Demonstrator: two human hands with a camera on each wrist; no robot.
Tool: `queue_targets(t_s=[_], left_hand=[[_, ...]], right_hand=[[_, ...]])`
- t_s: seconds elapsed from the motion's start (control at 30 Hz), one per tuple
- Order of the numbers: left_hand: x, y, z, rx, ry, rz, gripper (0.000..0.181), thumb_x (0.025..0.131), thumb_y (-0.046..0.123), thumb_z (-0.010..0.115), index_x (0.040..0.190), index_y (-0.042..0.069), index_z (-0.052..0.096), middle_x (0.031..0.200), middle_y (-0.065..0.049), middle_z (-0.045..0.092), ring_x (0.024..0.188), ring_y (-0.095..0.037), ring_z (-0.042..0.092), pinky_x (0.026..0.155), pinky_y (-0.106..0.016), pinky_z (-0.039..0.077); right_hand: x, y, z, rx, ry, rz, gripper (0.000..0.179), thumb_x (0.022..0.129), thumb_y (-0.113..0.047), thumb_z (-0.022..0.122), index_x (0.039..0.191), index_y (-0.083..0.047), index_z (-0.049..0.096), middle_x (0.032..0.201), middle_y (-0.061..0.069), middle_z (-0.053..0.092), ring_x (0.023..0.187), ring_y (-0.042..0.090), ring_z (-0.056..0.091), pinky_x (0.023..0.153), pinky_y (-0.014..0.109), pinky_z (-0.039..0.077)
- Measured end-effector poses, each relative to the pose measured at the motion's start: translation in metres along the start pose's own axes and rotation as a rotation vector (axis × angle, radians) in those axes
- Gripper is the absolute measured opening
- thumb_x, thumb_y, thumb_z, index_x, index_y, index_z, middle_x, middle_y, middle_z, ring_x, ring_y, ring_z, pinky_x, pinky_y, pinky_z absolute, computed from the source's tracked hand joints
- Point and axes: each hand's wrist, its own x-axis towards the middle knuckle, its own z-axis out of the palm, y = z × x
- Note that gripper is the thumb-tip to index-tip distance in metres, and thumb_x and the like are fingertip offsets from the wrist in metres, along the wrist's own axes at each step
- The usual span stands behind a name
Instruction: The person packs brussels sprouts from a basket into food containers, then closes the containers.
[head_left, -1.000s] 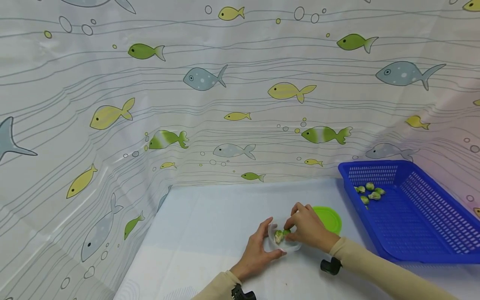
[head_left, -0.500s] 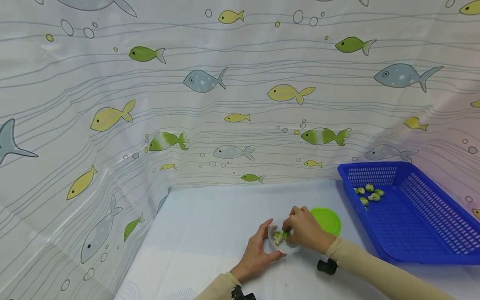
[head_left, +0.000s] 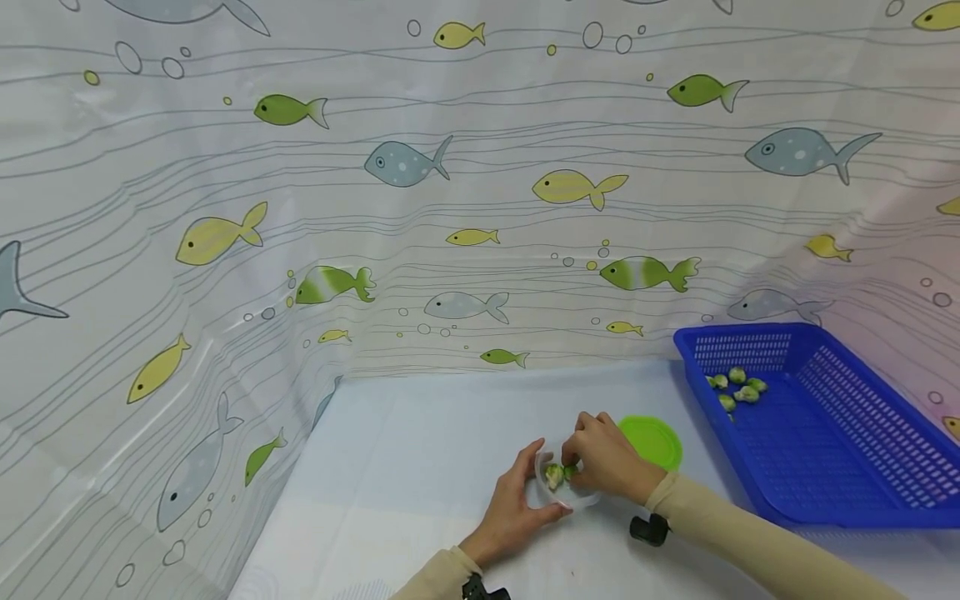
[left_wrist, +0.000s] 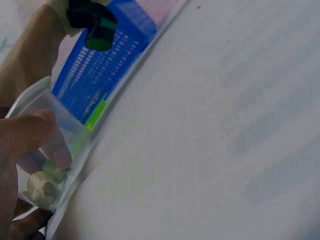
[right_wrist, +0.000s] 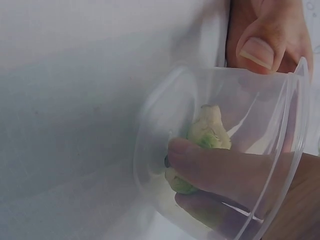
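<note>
My left hand (head_left: 510, 510) grips a clear plastic tub (head_left: 582, 502) by its side, thumb at the near rim and fingers at the far side. Inside lies a Brussels sprout (head_left: 553, 476), pale and green. My right hand (head_left: 611, 460) reaches into the tub and pinches a second Brussels sprout (right_wrist: 181, 185) near the bottom. In the right wrist view, the thumb shows through the wall, and the first sprout sits beside it. The two sprouts also show through the tub wall (left_wrist: 70, 115) in the left wrist view.
A bright green round lid (head_left: 660, 442) lies just behind the right hand. To the right stands a blue perforated basket (head_left: 832, 450), several Brussels sprouts (head_left: 747, 393) at its far left corner. A fish-patterned sheet (head_left: 450, 267) hangs behind the white-covered table (head_left: 420, 450).
My right hand has shifted slightly left and sits lower in the tub with its sprout. The left hand keeps its hold on the tub.
</note>
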Motion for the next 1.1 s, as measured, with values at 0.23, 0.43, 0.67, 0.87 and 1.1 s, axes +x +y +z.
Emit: queue_targets(t_s=[0.23, 0.43, 0.67, 0.87, 1.1], left_hand=[[0.0, 0.0, -0.001, -0.003, -0.001, 0.001, 0.096, 0.085, 0.03, 0.09, 0.163, 0.01, 0.036, 0.149, -0.011, 0.064, 0.134, -0.025, 0.064, 0.115, -0.034, 0.047], [-0.001, 0.0, -0.001, -0.011, -0.006, -0.007, 0.097, 0.086, 0.031, 0.09, 0.162, 0.008, 0.036, 0.15, -0.011, 0.063, 0.136, -0.026, 0.063, 0.116, -0.034, 0.047], [-0.001, 0.0, 0.0, -0.012, -0.004, -0.014, 0.097, 0.086, 0.034, 0.09, 0.163, 0.009, 0.036, 0.15, -0.009, 0.064, 0.135, -0.025, 0.064, 0.115, -0.035, 0.047], [-0.001, 0.0, 0.0, -0.012, -0.005, -0.004, 0.095, 0.087, 0.032, 0.089, 0.162, 0.009, 0.036, 0.151, -0.01, 0.063, 0.135, -0.026, 0.063, 0.116, -0.036, 0.047], [0.0, 0.0, 0.0, -0.007, -0.009, 0.004, 0.096, 0.087, 0.03, 0.089, 0.162, 0.007, 0.035, 0.15, -0.013, 0.063, 0.135, -0.027, 0.063, 0.117, -0.038, 0.047]], right_hand=[[0.0, 0.0, 0.001, -0.03, 0.0, -0.008, 0.023, 0.064, -0.018, 0.101, 0.08, -0.022, 0.085, 0.072, -0.014, 0.073, 0.081, 0.011, 0.044, 0.075, 0.036, 0.035], [-0.001, -0.001, 0.001, -0.06, 0.024, -0.029, 0.025, 0.063, -0.02, 0.102, 0.083, -0.022, 0.087, 0.072, -0.015, 0.073, 0.083, 0.012, 0.046, 0.076, 0.037, 0.036], [-0.002, 0.002, 0.002, -0.044, 0.056, -0.062, 0.028, 0.061, -0.021, 0.103, 0.084, -0.022, 0.087, 0.074, -0.014, 0.074, 0.084, 0.012, 0.048, 0.077, 0.038, 0.038], [-0.001, 0.007, -0.003, 0.002, 0.033, -0.035, 0.03, 0.063, -0.023, 0.102, 0.089, -0.022, 0.087, 0.078, -0.012, 0.073, 0.087, 0.013, 0.05, 0.081, 0.042, 0.04], [-0.001, 0.022, -0.031, 0.16, -0.037, -0.016, 0.03, 0.069, -0.029, 0.1, 0.096, -0.022, 0.087, 0.087, -0.013, 0.077, 0.094, 0.013, 0.055, 0.085, 0.045, 0.043]])
